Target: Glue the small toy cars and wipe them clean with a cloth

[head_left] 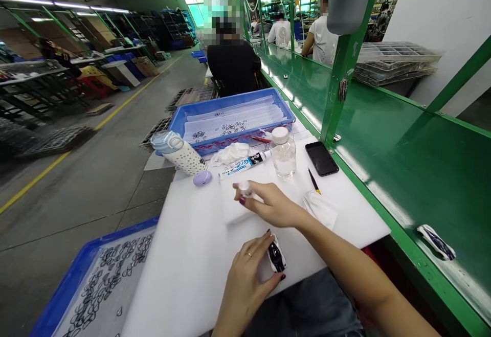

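- Leftmost, at the near corner, we see a blue tray [57, 304] lined with a pale sheet and strewn with small dark ring-shaped parts [103, 281].
- Farther back on the white work mat [184, 255] we note a dotted water bottle [179, 154] lying on its side, with a small lilac case [202, 177] just beside its base.
- Behind these sits a second blue tray [184, 117] holding clear sheets and a few more dark parts.
- Near the front edge, we find the left hand [245, 275] curled narrowly around a small toy car [275, 256], dark with white trim, pinched between thumb and fingers and resting on the mat.
- Above it, the right hand [274, 205] reaches across to the left, its fingertips closed on a small clear cap-like piece [244, 188]; we cannot tell what the piece is.
- Beyond the right hand lie a crumpled white cloth [231, 152], a glue tube [245, 164] and a clear bottle [283, 154] with a white cap, standing upright.
- To the right we mark a black phone [321, 158] lying flat, a thin dark pen-like tool [314, 180] and a folded white cloth [321, 208].
- Rightmost, on the green bench [402, 173], a second toy car [436, 241] lies well apart from the hands.
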The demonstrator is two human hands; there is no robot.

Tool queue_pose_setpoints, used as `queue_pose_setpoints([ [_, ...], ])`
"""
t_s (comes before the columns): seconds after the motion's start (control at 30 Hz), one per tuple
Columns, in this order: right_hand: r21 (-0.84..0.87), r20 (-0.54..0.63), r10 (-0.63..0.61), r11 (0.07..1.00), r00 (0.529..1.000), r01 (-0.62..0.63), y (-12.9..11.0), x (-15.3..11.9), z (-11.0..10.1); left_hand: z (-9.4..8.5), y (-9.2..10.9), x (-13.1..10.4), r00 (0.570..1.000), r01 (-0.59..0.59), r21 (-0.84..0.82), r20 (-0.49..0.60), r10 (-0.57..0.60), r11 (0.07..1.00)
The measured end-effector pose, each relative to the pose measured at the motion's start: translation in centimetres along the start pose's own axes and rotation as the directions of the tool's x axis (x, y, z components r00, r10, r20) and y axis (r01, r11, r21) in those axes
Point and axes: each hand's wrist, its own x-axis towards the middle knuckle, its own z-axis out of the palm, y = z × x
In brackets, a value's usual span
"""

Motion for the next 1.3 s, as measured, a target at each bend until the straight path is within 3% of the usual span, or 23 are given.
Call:
queue_pose_setpoints([
  [0.07,0.208,-0.152,-0.054,0.974,0.987,0.085,-0.1,-2.6,0.6,0.2,0.1,0.0,0.999,-0.031,0.008,-0.033,0.031,0.999],
  [0.13,0.332,-0.266,0.000,0.939,0.964,0.091,0.6,-5.1,1.4,0.6,0.3,0.0,0.995,-0.049,0.006,-0.085,0.050,0.999],
  [0.23,0.457,-0.271,0.141,0.889,0.952,-0.001,2.5,-7.8,2.5,1.1,0.9,0.3,0.984,-0.024,-0.021,-0.177,0.020,1.000],
  [0.3,0.490,-0.252,0.150,0.872,0.956,-0.008,3.4,-8.6,2.9,1.3,1.4,0.6,0.972,0.016,-0.060,-0.234,-0.030,0.998],
  [0.43,0.377,-0.349,0.215,0.923,0.912,-0.073,3.6,-8.6,2.8,1.3,2.0,1.3,0.951,0.071,-0.176,-0.286,-0.120,0.982],
  [0.5,0.422,-0.376,0.239,0.904,0.895,-0.064,3.0,-8.3,2.7,1.2,2.1,1.5,0.947,0.093,-0.220,-0.282,-0.154,0.971],
  [0.6,0.619,-0.284,0.161,0.784,0.945,0.053,1.7,-7.9,2.5,1.0,2.3,1.6,0.942,0.116,-0.268,-0.275,-0.191,0.956],
  [0.7,0.735,-0.124,0.056,0.676,0.991,0.054,0.5,-7.4,2.5,1.0,2.4,1.6,0.942,0.138,-0.307,-0.251,-0.220,0.941],
  [0.83,0.781,-0.171,-0.018,0.607,0.985,0.147,0.2,-6.8,3.0,1.1,2.3,1.6,0.939,0.138,-0.341,-0.255,-0.233,0.930],
  [1.3,0.751,-0.187,-0.024,0.641,0.982,0.158,1.0,-6.6,3.4,1.0,2.4,1.5,0.936,0.130,-0.347,-0.267,-0.231,0.929],
])
